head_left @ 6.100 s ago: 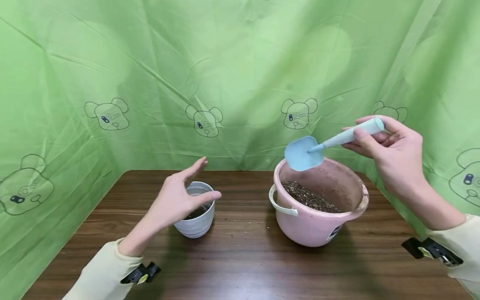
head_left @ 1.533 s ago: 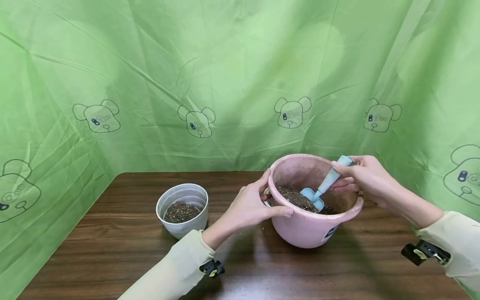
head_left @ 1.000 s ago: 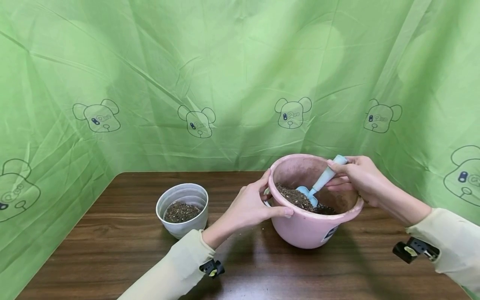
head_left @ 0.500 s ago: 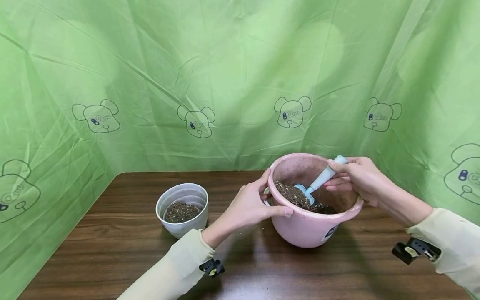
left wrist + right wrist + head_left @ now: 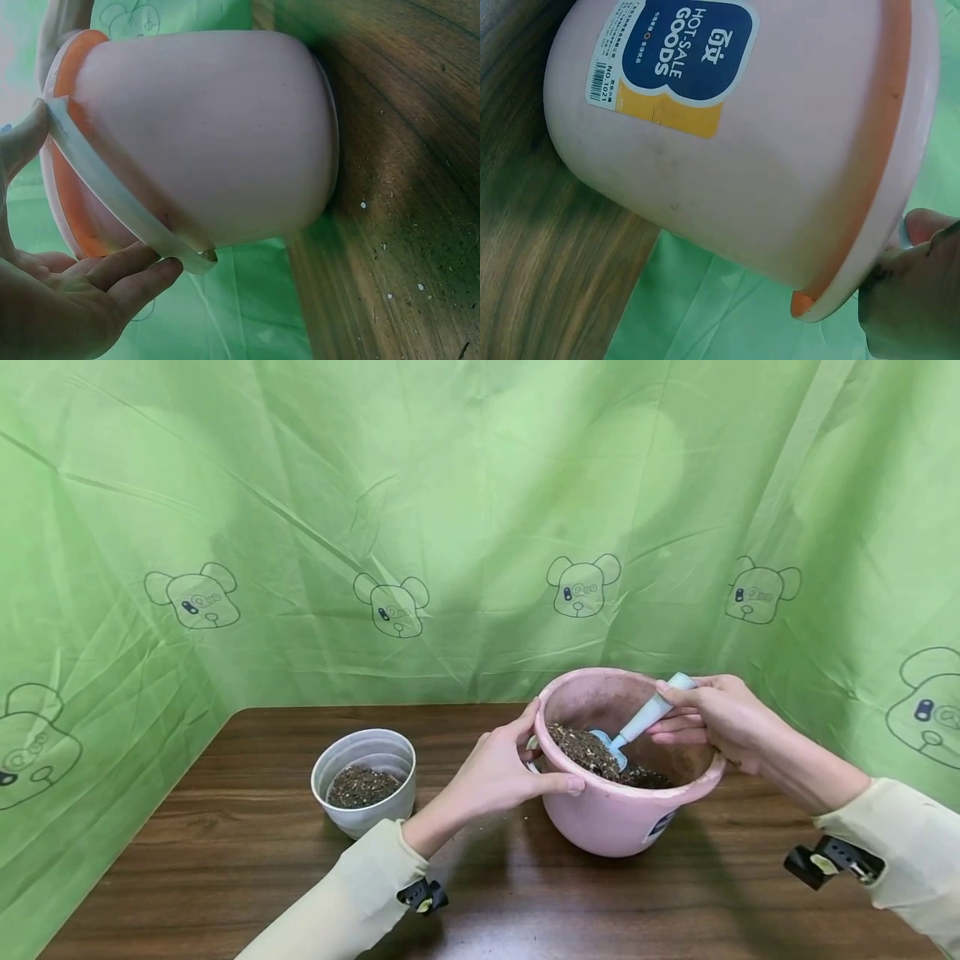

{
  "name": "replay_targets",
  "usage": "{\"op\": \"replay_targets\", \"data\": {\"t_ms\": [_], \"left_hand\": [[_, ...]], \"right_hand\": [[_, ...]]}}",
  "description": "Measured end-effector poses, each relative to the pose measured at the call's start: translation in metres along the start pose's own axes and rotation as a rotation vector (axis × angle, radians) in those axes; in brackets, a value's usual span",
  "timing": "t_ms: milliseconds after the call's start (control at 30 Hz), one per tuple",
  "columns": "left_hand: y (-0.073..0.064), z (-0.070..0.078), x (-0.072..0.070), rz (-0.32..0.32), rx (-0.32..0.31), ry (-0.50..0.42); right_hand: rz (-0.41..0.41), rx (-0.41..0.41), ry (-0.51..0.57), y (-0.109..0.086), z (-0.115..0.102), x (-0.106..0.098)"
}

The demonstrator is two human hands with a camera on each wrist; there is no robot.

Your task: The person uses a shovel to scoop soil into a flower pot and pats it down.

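Left hand [image 5: 491, 772] fingers grasp bucket [image 5: 603, 822] at its left rim; right hand [image 5: 726, 718] fingers grasp shovel [image 5: 647, 718] handle, blade in soil [image 5: 581, 750] inside bucket. Bucket on worktop [image 5: 480, 902], pot [image 5: 378, 817] with soil apart to its left.

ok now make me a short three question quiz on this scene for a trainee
1. Fill in: the white pot and the pink bucket both contain dark ____.
2. True or false: the left hand grips the white pot.
3. The right hand holds:
A) the bucket's carrying handle
B) the blue trowel
C) the white pot

Key:
1. soil
2. False, it holds the pink bucket
3. B
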State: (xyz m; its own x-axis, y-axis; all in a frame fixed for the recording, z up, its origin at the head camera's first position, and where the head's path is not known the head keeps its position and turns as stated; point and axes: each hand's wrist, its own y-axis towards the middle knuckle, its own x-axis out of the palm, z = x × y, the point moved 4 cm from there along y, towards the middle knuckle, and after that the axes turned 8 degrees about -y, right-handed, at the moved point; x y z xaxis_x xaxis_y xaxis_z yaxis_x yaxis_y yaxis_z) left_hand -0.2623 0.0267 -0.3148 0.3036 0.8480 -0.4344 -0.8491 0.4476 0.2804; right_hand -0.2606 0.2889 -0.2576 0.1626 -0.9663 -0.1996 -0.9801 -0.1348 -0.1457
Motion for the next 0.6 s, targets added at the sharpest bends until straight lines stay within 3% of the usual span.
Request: {"op": "replay_targets", "data": {"t_ms": [267,600], "left_hand": [[0.000,0.000,-0.001,-0.009,0.002,-0.020],[-0.001,0.000,0.000,-0.008,-0.017,-0.010]], "right_hand": [[-0.009,0.015,-0.018,0.000,0.001,0.000],[-0.015,0.040,0.068,-0.004,0.001,-0.013]]}}
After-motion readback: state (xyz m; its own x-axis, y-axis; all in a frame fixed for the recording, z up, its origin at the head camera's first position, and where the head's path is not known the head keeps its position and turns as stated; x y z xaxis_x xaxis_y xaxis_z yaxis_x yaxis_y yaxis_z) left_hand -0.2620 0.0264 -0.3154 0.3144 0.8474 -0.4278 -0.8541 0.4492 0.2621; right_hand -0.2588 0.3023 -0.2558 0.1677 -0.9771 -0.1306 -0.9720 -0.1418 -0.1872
